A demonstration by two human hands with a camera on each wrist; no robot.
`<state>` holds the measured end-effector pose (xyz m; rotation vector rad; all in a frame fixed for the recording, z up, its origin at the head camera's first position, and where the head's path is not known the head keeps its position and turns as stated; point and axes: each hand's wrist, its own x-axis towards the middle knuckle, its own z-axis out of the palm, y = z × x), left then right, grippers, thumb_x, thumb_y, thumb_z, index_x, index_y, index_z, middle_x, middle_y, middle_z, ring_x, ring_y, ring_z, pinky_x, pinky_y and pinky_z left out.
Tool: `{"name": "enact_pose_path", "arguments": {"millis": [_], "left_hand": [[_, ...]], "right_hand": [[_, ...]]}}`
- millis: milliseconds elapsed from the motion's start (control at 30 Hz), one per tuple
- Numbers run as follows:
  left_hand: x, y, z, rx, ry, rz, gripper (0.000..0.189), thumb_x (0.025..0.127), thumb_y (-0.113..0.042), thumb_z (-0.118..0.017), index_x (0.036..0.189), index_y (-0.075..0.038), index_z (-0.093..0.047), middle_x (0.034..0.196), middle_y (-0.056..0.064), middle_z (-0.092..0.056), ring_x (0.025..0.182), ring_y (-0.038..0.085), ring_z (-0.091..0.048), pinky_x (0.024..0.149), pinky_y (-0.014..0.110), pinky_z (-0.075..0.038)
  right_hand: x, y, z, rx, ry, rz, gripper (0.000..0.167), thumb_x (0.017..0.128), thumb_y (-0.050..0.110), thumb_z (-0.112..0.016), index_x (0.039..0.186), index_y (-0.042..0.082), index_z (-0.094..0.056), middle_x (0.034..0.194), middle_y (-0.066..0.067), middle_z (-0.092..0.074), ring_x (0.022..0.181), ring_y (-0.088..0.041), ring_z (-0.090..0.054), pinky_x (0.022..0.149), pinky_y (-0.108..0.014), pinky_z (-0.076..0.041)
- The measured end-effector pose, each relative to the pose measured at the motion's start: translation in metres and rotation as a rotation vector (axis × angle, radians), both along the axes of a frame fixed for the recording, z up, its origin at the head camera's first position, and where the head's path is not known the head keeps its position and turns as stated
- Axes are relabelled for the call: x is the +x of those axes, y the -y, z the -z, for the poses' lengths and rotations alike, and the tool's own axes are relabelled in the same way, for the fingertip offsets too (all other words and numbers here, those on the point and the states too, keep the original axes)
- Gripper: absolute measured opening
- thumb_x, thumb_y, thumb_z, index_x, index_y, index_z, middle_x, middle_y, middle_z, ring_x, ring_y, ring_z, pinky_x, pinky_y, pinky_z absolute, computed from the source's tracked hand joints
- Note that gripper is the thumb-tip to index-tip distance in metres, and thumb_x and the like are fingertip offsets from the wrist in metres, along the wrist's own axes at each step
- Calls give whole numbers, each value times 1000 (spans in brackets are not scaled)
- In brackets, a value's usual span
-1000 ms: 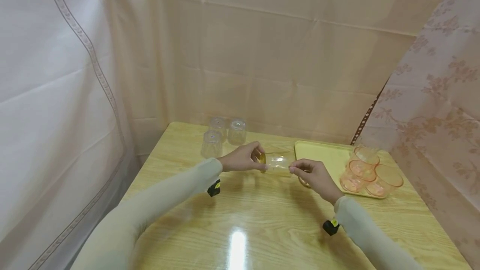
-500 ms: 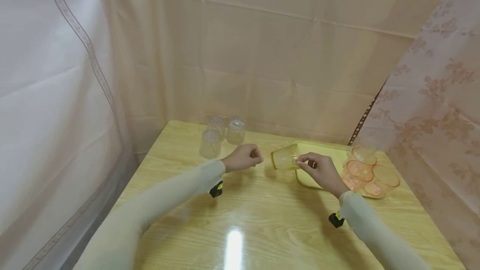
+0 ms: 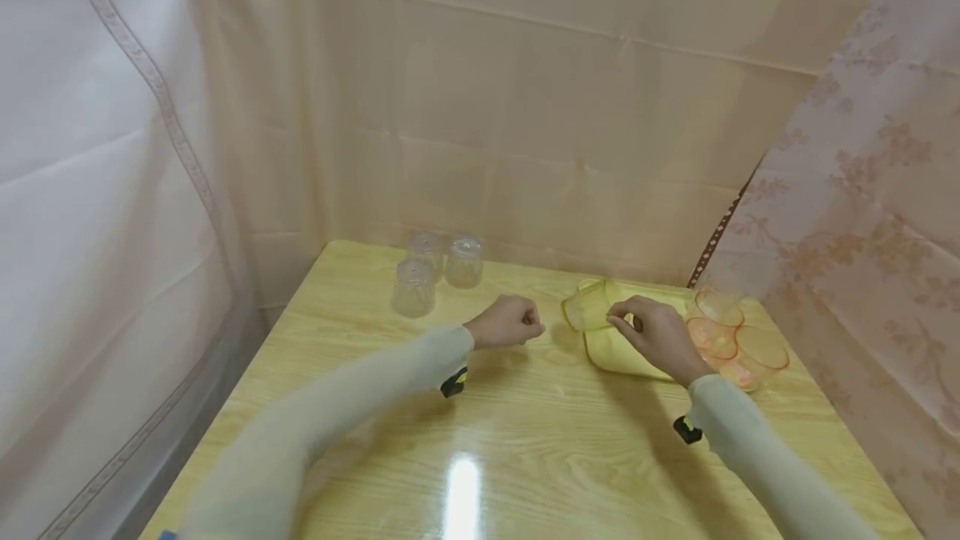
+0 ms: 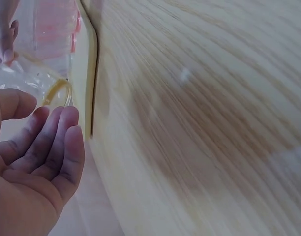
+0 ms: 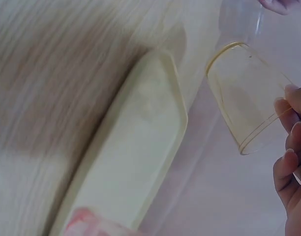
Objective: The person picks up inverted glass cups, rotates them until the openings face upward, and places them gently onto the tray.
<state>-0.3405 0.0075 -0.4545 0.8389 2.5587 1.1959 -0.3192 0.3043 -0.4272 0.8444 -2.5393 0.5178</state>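
Observation:
A see-through yellow cup (image 3: 587, 307) lies tilted on its side in the air at the left end of the yellow tray (image 3: 626, 361). My right hand (image 3: 660, 338) pinches it between thumb and fingers at its wider end. In the right wrist view the cup (image 5: 249, 93) shows its thick amber ring at the end away from the hand. My left hand (image 3: 504, 322) hovers over the table, left of the cup and apart from it. In the left wrist view its fingers (image 4: 67, 160) are loosely bent, with nothing between them and the thumb.
Three see-through cups with orange rims (image 3: 712, 338) stand mouth up on the tray's right part. Three clear tumblers (image 3: 413, 290) stand upside down at the back left of the wooden table (image 3: 555, 457). Cloth curtains (image 3: 510, 107) hang close behind and on both sides.
My left hand has let go of the yellow cup's ringed end and moved slightly right. My right hand has carried the cup right and away from me, over the tray's edge.

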Motion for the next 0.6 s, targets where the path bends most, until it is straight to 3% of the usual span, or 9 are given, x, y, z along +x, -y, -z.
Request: {"name": "enact_pose_path", "arguments": {"millis": [133, 267, 433, 600], "left_hand": [[-2, -14, -1, -55, -56, 26, 17, 101, -19, -66, 85, -12, -68, 81, 5, -72, 61, 8, -57, 65, 22, -51], [-4, -25, 0, -100, -95, 32, 16, 100, -19, -67, 86, -12, -71, 76, -6, -67, 62, 6, -56, 65, 20, -50], [-6, -38, 4, -141, -100, 25, 16, 100, -20, -68, 88, -10, -73, 75, -6, -67, 59, 6, -56, 62, 20, -50], [-11, -53, 9, -178, -119, 56, 20, 100, -19, -67, 82, -10, -70, 69, -6, -64, 49, 5, -48, 55, 18, -46]], "right_hand": [[-4, -8, -3, 41, -42, 9, 3, 94, 16, -77, 95, 14, -77, 85, 6, -69, 56, -2, -44, 48, -25, -39], [-7, -15, -7, 82, -81, 30, 5, 91, 15, -79, 96, 16, -77, 82, 6, -69, 55, -2, -45, 48, -25, -39], [-11, -23, -10, 113, -104, 43, 5, 91, 12, -79, 95, 14, -77, 85, 2, -72, 56, -3, -49, 48, -27, -41], [-16, -33, -11, 140, -139, 72, 4, 90, 12, -80, 94, 11, -78, 88, -3, -73, 60, -10, -58, 51, -33, -48]]}}
